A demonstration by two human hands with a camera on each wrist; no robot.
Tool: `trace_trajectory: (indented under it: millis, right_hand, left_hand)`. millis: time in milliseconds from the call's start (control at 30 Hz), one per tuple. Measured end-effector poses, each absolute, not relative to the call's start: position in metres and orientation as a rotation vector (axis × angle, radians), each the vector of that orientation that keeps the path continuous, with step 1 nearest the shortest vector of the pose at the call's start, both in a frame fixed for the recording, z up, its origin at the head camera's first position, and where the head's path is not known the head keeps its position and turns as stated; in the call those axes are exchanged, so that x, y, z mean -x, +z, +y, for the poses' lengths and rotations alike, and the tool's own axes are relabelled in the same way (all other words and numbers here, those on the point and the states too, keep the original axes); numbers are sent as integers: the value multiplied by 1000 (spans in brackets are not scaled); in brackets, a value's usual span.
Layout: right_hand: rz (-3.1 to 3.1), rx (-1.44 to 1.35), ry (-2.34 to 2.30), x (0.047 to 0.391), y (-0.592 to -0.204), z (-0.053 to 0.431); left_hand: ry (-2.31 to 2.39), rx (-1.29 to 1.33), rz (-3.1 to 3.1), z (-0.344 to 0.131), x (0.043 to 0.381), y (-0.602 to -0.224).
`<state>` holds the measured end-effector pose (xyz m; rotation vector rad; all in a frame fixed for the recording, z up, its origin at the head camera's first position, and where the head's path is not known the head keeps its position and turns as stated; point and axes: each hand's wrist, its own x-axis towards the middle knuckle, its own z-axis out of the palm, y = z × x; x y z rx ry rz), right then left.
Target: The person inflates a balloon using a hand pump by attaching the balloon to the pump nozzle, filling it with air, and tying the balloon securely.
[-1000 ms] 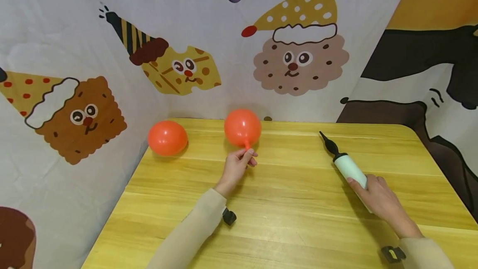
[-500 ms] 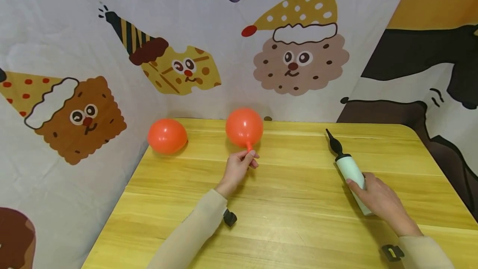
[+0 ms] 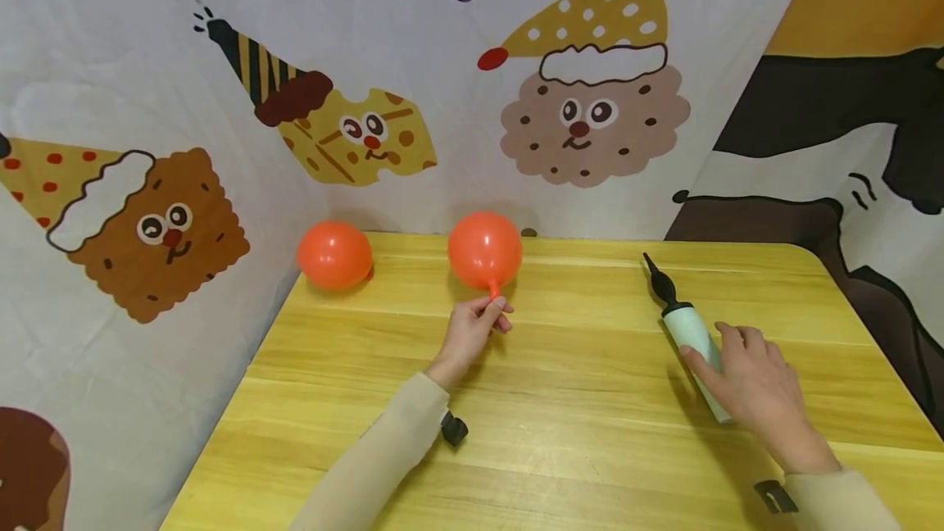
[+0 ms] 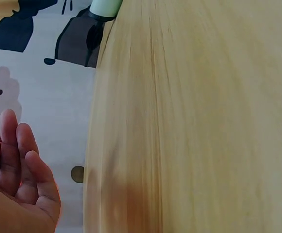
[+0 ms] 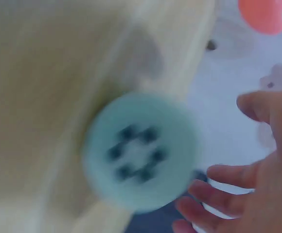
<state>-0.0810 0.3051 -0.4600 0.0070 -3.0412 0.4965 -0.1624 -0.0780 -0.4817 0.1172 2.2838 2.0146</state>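
Observation:
Between thumb and fingertips, my left hand (image 3: 469, 330) pinches the neck of a round orange-red balloon (image 3: 484, 250) near the table's back edge. In the left wrist view the fingers of that left hand (image 4: 26, 179) show at the lower left, while most of the balloon is hidden. A pale green hand balloon pump (image 3: 693, 334) with a black nozzle lies on the right, nozzle toward the back. Over its rear part hovers my right hand (image 3: 763, 388), fingers spread and raised. The right wrist view shows the pump's round end (image 5: 141, 153) beside the loose, open fingers (image 5: 228, 174).
A second orange-red balloon (image 3: 335, 255) sits at the table's back left corner. The wood-grain table (image 3: 575, 433) meets a cloth backdrop (image 3: 457, 146) printed with cartoon snacks at the back and left. Black wrist mounts (image 3: 454, 430) sit at both sleeves.
My right hand has let go of the pump and lifted its fingers, after the pump's nozzle swung slightly right. The loose balloon has shifted backward. My left hand keeps its pinch, barely moving.

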Motion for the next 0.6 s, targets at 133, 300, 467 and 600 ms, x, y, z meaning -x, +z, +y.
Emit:
trace_trajectory:
  millis: [133, 300, 467, 600]
  right_hand:
    - [-2894, -174, 567, 78, -444, 273]
    - [-2847, -283, 929, 81, -432, 231]
    - [-2730, -278, 1292, 96, -438, 194]
    - [-2742, -255, 1528, 112, -444, 169]
  left_hand:
    - [1994, -150, 2307, -75, 162, -482]
    - [1956, -245, 2341, -69, 161, -483]
    - [1916, -328, 2363, -61, 158, -483]
    - [1898, -367, 2367, -53, 154, -482]
